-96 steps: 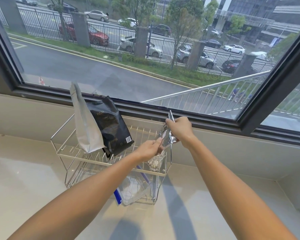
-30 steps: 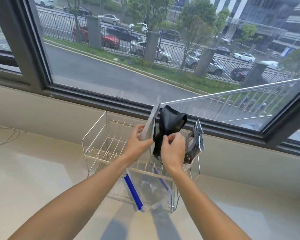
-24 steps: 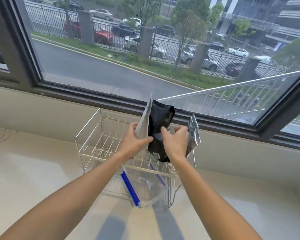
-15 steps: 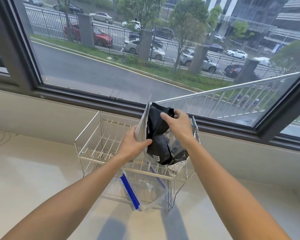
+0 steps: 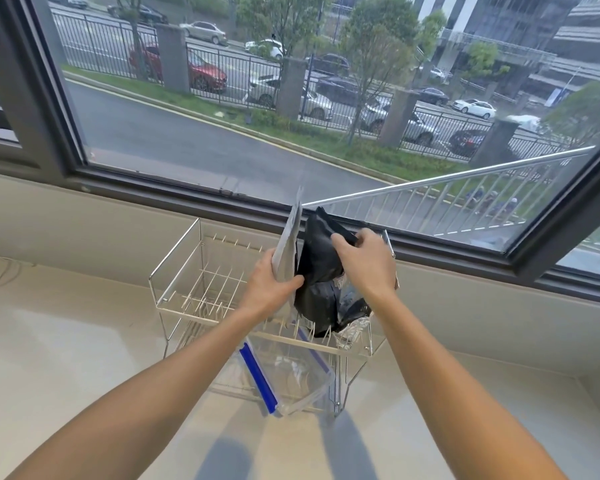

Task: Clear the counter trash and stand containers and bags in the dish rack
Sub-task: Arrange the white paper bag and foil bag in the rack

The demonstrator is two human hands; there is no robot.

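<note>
Holding: my left hand (image 5: 274, 282) is gripping the grey bag (image 5: 289, 247) upright.
Pinching: my right hand (image 5: 368, 265) is pinching the black bag (image 5: 317, 268) top, both above the dish rack (image 5: 187, 271).

Three bags: white (image 5: 286, 251), black (image 5: 317, 271), foil (image 5: 352, 329); one dish rack (image 5: 201, 271); one clear container (image 5: 291, 379).

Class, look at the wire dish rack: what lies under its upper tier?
Under the dish rack's upper tier lies a clear container with blue clips, tilted. Its contents, if any, cannot be made out; its far side is hidden by the tier and bags above.
</note>
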